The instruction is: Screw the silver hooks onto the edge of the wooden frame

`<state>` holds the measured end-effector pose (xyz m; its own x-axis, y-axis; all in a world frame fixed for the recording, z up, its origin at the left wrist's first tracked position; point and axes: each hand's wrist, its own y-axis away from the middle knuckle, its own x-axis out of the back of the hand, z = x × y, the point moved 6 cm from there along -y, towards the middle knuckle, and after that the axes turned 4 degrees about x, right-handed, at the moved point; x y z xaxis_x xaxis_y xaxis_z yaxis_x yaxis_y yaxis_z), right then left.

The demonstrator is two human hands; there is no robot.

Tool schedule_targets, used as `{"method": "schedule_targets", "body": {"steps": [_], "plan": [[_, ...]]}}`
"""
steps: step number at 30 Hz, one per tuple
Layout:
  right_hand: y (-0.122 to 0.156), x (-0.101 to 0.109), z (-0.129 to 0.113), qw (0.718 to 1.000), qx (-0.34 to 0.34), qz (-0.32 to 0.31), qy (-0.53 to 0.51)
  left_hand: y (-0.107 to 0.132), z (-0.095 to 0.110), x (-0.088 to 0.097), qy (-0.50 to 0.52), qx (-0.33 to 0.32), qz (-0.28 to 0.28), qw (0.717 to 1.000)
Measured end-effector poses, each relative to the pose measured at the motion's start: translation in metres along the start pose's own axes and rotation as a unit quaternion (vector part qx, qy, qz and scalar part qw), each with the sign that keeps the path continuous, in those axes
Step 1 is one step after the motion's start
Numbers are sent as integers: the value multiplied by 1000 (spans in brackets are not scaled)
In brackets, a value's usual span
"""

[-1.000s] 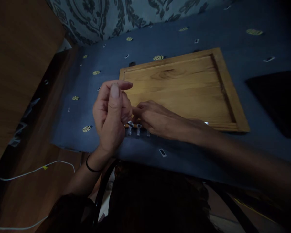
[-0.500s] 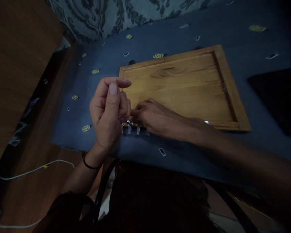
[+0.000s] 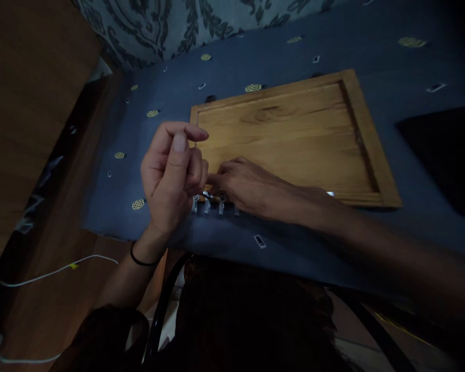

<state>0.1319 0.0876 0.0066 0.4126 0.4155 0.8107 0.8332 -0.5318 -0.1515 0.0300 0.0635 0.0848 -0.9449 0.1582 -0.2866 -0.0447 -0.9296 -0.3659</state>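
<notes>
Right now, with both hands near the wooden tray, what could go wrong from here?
The right hand is bent close over the small shiny pieces along the tray's near edge, so it might knock one out of line. A nudged piece could slide across the blue cloth toward the table's near edge. The left hand hides part of the tray's left side, so a slip there may go unseen.
</notes>
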Motion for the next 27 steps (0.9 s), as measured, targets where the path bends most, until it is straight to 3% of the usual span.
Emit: {"method": "schedule_targets", "body": {"steps": [4, 11, 15, 18, 21, 24, 27], "plan": [[1, 0, 2, 1000, -8, 4, -12, -1, 10, -2, -23, -12, 29, 999], [5, -1, 4, 1000, -16, 4, -14, -1, 66, -5, -36, -84, 115, 989], [10, 12, 0, 999, -34, 22, -23, 8, 66, -5, -61, -77, 100, 990], [21, 32, -6, 996, -24, 79, -15, 15, 60, 0, -79, -80, 100, 989], [40, 53, -11, 990, -14, 141, -17, 17, 55, 7, -87, -64, 120, 987], [62, 70, -16, 981, -17, 191, -13, 14, 52, 6, -75, -76, 94, 990], [89, 80, -13, 966, -75, 248, -16, 10, 44, 5, -57, -78, 83, 992]]}}
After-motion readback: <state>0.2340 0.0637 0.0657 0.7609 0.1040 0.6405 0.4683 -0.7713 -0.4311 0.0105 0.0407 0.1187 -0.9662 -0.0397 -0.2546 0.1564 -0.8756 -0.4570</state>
